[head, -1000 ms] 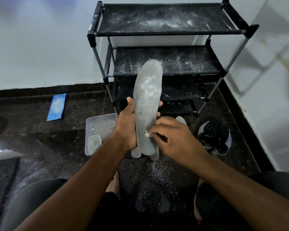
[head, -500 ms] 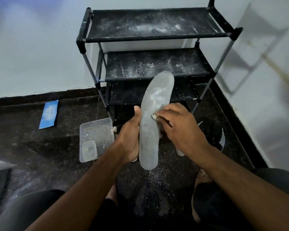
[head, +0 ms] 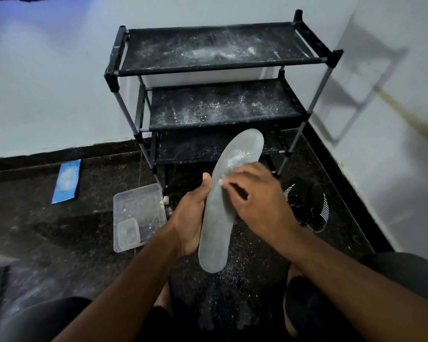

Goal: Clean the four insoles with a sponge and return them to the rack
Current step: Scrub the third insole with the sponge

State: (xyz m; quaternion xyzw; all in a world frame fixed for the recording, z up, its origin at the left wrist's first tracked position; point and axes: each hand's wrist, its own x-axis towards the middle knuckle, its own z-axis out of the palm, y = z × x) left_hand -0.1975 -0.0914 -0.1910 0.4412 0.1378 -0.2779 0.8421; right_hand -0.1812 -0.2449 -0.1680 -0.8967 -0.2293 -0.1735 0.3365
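Note:
A grey insole [head: 215,233] dusted with white powder near its toe stands tilted in front of me. My left hand [head: 192,218] grips its left edge, thumb up along the side. My right hand [head: 257,203] presses a small pale sponge [head: 220,181] against the insole's middle; only a corner of the sponge shows under the fingers. The black three-tier rack [head: 215,62] stands behind, its shelves powdered white and bare of insoles. The other insoles are hidden from this view.
A clear plastic tray [head: 143,206] with a smaller tub inside lies on the dark floor left of my hands. A blue packet [head: 67,180] lies farther left. Black shoes [head: 309,206] sit at the right by the wall. White powder speckles the floor below the insole.
My right hand has slid the sponge up the insole from near the heel to its middle. The insole now tilts to the right, and the view has pulled back from the rack.

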